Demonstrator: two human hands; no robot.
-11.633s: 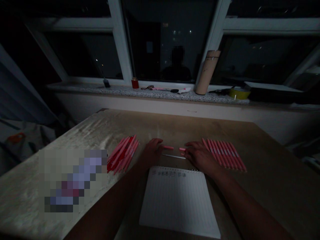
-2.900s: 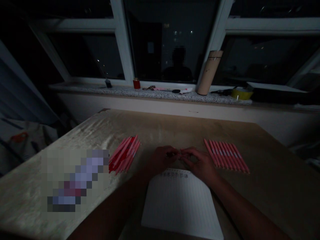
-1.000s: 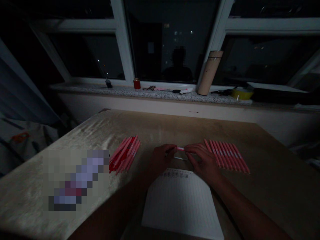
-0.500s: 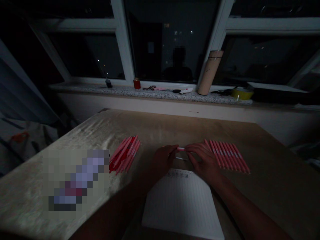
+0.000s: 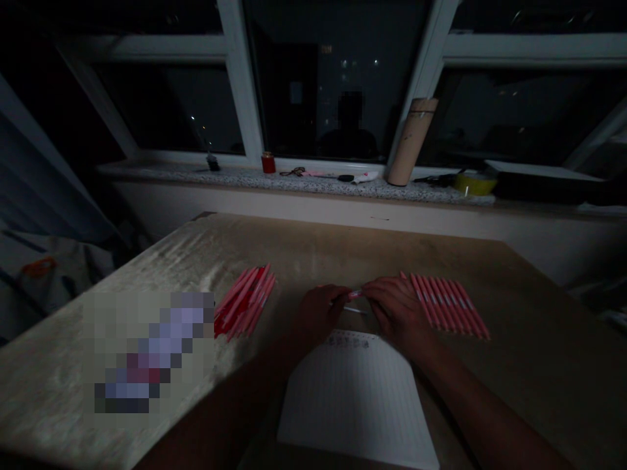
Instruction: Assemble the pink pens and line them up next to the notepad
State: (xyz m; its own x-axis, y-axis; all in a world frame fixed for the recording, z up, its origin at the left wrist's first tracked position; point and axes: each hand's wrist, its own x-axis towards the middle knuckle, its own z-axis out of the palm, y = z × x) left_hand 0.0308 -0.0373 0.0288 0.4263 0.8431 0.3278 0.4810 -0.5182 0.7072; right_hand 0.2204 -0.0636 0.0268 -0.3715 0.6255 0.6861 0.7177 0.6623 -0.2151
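Observation:
Between my two hands is a pink pencil (image 5: 354, 295) with a pale band, held roughly level above the top of a lined paper pad (image 5: 360, 398). My left hand (image 5: 323, 310) is closed on one end of it, my right hand (image 5: 394, 303) on the other; both ends are hidden by fingers. Just below, a thin white stick (image 5: 355, 311) shows between the hands. To the right lies a neat row of pink pencils (image 5: 448, 301), side by side. A loose heap of pink pencils (image 5: 249, 300) rests on something red to the left.
A blurred-out long object (image 5: 166, 346) lies on the cloth-covered table (image 5: 313, 248) at left. Along the granite windowsill (image 5: 235, 181) stand a small red jar (image 5: 268, 163), a tan tube (image 5: 412, 142) and a yellow tape roll (image 5: 474, 183).
The pencil between my hands has turned a little, its right end now slightly higher. My fingers have shifted slightly around it. The heap, the row and the pad are unchanged.

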